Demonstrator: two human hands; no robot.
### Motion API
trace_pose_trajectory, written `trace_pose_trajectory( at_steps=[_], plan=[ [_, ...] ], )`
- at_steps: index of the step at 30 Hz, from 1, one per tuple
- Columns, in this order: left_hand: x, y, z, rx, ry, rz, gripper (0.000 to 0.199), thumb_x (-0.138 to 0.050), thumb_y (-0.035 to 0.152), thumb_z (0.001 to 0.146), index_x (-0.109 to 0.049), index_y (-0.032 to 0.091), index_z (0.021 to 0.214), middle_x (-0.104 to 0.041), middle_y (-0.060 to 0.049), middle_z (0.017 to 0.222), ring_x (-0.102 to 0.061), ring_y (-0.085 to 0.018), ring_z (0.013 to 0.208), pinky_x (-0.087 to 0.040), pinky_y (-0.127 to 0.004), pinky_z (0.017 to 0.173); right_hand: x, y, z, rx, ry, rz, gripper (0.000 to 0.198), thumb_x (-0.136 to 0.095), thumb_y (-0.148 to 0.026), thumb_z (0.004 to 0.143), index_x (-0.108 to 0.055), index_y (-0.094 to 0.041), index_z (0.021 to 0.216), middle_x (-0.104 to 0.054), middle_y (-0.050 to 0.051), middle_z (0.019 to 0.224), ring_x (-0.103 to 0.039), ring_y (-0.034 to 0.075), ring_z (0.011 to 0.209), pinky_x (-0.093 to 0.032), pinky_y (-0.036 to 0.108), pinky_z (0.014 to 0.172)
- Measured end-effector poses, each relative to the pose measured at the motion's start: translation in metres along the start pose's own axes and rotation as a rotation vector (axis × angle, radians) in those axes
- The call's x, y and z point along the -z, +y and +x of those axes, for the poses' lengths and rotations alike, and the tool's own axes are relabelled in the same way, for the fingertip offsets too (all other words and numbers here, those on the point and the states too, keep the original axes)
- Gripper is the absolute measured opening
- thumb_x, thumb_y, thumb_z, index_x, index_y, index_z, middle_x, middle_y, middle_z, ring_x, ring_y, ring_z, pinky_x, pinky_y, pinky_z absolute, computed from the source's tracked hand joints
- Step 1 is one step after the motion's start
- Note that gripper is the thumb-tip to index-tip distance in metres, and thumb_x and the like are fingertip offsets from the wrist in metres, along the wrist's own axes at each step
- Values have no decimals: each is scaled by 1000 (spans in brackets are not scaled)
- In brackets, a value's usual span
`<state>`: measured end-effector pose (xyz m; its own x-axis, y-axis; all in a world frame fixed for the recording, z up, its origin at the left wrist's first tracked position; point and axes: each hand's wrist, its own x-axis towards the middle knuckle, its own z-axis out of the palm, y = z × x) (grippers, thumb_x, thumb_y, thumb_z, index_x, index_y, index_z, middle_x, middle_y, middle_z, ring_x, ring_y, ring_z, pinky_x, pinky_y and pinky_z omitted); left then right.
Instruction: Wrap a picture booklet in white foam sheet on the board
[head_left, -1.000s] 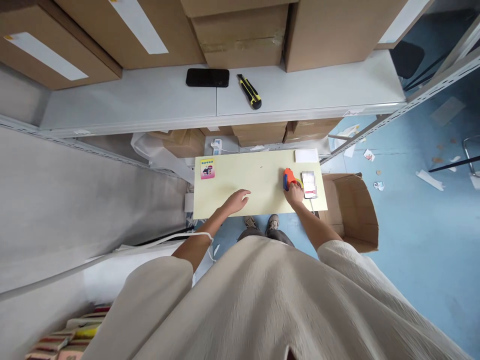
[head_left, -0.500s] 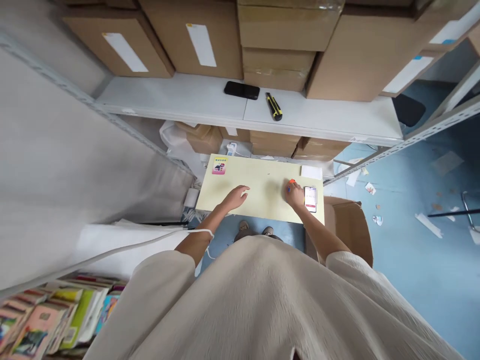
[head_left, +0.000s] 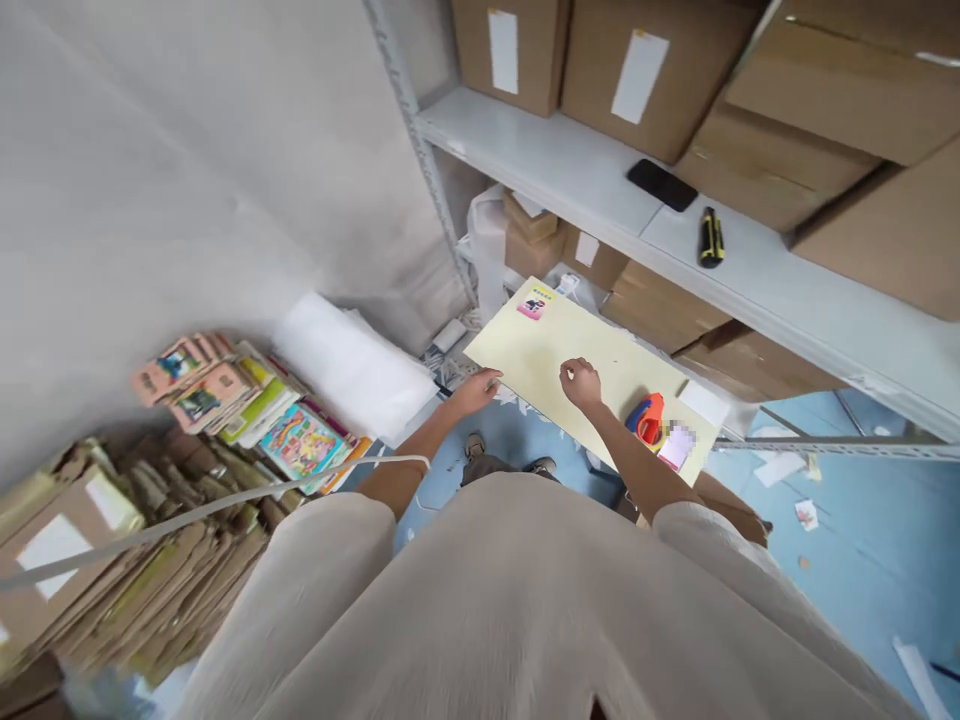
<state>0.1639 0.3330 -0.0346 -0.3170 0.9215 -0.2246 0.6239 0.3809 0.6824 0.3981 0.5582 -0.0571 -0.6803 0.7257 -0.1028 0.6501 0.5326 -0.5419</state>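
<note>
Single head-worn view, steeply downward over yellow table (head_left: 592, 345).

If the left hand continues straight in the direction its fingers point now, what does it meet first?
Probably the pale yellow tabletop: the left hand sits at its near edge, fingers pointing across the bare surface. The pink sticker lies off that line, though depth is unclear.

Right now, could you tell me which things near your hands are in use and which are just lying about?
In hand:
- left hand at the near edge of the pale yellow table
- right hand resting on the tabletop
- orange tape dispenser, nearest the right hand

Lying about:
- black phone and utility knife on the shelf
- picture books on the floor
</note>
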Motion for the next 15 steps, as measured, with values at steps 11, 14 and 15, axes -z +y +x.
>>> trace_pose_trajectory(
  at_steps=[11, 14, 15],
  plan=[
    [47, -98, -88, 142, 159, -8, 47, -55, 23, 102, -74, 20, 145, -76, -14, 147, -72, -31, 137, -55, -51, 127, -81, -134, 29, 235, -239, 103, 22, -58, -20, 103, -79, -24, 99, -82, 8, 115, -75, 23, 104, -58, 35, 101],
    [58, -136, -106, 188, 162, 8, 47, -58, 23, 99, -75, 20, 143, -77, -14, 146, -71, -31, 139, -54, -52, 128, -106, -168, 29, 239, -265, 91, 22, -59, -21, 103, -80, -24, 102, -83, 8, 114, -77, 23, 103, -58, 34, 102],
    [63, -148, -112, 202, 156, 12, 46, -59, 22, 99, -75, 20, 143, -77, -14, 146, -71, -32, 140, -54, -52, 128, -115, -179, 29, 236, -279, 87, 21, -59, -21, 103, -81, -23, 103, -84, 8, 114, -77, 23, 103, -58, 34, 102]
  ],
)
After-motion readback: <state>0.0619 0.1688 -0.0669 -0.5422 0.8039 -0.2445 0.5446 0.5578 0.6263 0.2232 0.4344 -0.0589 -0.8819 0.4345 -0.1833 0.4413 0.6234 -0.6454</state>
